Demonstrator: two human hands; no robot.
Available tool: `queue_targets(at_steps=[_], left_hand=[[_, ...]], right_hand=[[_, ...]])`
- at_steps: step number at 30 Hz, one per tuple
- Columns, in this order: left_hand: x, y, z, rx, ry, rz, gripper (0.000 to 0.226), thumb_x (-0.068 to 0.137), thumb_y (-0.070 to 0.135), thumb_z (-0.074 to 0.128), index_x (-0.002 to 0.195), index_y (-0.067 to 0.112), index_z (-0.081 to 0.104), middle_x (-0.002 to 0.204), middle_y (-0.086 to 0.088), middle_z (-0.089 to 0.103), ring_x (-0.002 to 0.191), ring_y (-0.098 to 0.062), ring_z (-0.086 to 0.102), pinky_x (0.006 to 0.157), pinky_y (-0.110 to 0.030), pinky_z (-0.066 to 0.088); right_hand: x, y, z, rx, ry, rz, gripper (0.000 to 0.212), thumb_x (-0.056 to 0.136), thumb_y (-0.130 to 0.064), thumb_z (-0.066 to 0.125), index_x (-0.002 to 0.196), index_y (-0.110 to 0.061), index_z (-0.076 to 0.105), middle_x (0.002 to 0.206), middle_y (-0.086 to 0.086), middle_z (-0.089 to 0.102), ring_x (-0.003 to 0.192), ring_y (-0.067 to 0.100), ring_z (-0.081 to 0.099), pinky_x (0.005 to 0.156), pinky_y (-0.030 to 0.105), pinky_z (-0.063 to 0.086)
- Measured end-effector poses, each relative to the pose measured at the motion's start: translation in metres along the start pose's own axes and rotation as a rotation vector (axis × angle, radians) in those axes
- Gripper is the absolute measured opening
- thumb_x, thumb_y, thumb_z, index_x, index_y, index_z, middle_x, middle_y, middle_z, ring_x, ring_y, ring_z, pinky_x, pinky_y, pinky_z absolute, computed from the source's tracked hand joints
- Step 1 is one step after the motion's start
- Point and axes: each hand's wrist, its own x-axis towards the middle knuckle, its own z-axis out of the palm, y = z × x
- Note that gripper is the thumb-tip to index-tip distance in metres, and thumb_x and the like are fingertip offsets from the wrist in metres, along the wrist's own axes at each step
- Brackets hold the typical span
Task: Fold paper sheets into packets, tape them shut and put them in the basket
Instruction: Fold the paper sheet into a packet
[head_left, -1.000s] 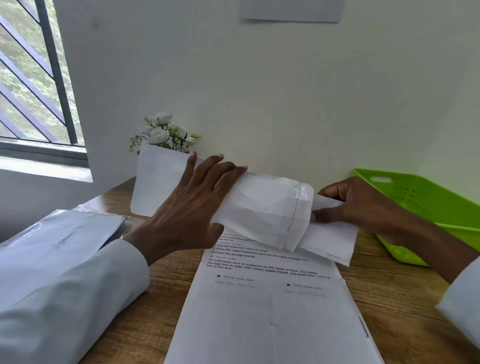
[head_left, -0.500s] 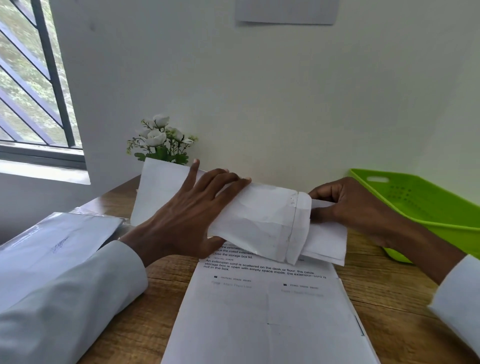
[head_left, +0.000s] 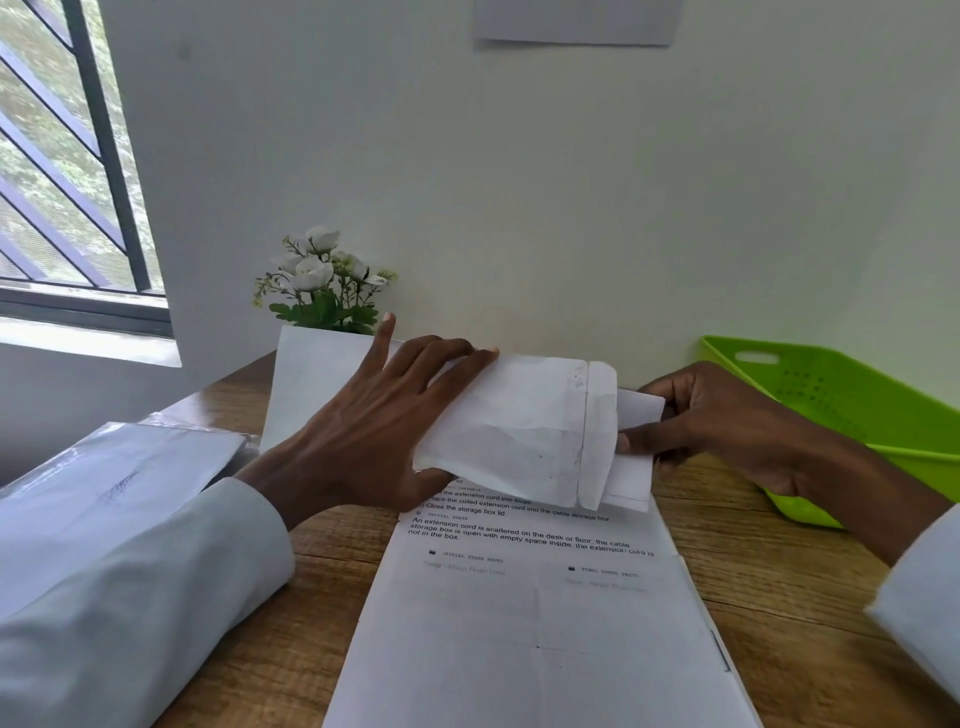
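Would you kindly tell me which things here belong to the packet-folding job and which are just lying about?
Job: folded paper packet, left hand, right hand, printed sheets, green basket.

Lying about: white flowers, plastic-wrapped paper pack.

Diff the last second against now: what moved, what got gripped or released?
The right hand slid the inner paper leftward, deeper into the packet; less of it sticks out. Nothing gripped or released. The left hand still holds the packet; basket, flowers and printed sheet unchanged.
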Motion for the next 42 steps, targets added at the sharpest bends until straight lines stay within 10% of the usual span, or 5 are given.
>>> queue_targets(at_steps=[20,33,42], left_hand=[[0.001,0.006,-0.002,-0.041,0.006,0.011,0.108,0.067,0.066,0.063,0.153,0.017,0.019,0.143,-0.004,0.034,0.134,-0.023,0.032,0.118,-0.060,0.005],[0.002,0.007,-0.003,-0.107,0.028,0.013,0.106,0.070,0.063,0.063,0.153,0.016,0.019,0.142,-0.005,0.034,0.135,-0.023,0.033,0.121,-0.050,0.003],[0.004,0.012,-0.005,-0.139,0.044,0.017,0.111,0.070,0.078,0.057,0.154,0.018,0.016,0.148,-0.002,0.030,0.140,-0.019,0.028,0.121,-0.053,0.004]], right_hand=[[0.013,0.006,0.040,0.191,0.175,-0.144,0.015,0.079,0.009,0.068,0.091,0.005,0.075,0.083,0.029,0.073,0.061,0.030,0.062,0.051,0.030,0.053],[0.010,0.002,0.049,0.253,0.167,-0.176,0.021,0.083,0.009,0.061,0.082,-0.004,0.077,0.041,0.000,0.053,0.036,0.010,0.034,0.042,0.020,0.028],[0.011,0.004,0.048,0.081,0.151,-0.146,0.034,0.083,0.010,0.059,0.072,-0.015,0.079,0.060,0.008,0.071,0.045,0.015,0.054,0.046,0.025,0.044]])
